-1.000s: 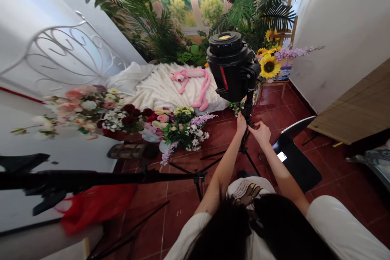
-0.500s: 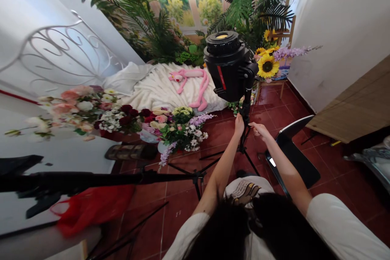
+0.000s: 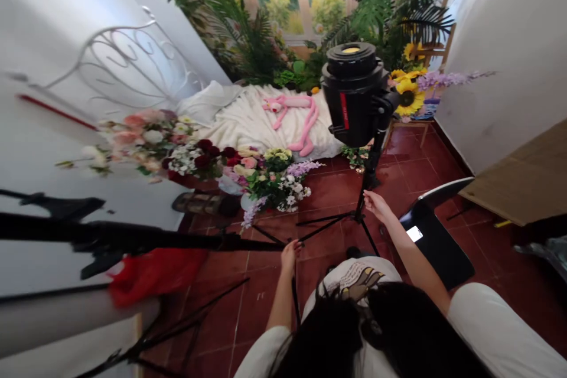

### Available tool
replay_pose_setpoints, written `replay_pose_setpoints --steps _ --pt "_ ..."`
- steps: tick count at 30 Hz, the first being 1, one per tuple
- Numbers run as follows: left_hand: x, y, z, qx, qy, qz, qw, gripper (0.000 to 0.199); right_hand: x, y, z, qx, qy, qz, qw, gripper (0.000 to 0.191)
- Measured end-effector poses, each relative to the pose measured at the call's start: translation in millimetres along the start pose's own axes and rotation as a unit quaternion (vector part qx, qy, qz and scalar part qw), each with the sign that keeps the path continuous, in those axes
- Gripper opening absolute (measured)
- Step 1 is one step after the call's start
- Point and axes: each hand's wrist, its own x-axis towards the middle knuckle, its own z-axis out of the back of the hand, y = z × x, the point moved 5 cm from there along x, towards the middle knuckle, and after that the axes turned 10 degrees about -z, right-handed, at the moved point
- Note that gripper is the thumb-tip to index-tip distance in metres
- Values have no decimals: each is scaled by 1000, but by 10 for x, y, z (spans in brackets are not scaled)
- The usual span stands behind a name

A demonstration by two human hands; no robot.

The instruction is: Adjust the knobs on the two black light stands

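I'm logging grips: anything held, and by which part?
Cannot tell: the right hand is at the light stand's lower pole, grip unclear; the left hand shows no clear hold.

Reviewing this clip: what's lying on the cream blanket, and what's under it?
A pink plush toy lies on the cream blanket. What is underneath cannot be seen, because the blanket's folds cover it.
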Motion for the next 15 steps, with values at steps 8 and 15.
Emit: replay_pose_setpoints --steps 8,15 --pt "120 -212 1721 -115 -292 -78 946 20 319 -431 -595 -104 80 -100 986 43" --pt "42 -1232 1606 -150 -319 -346 869 67 438 -706 -1486 -212 171 -144 951 34"
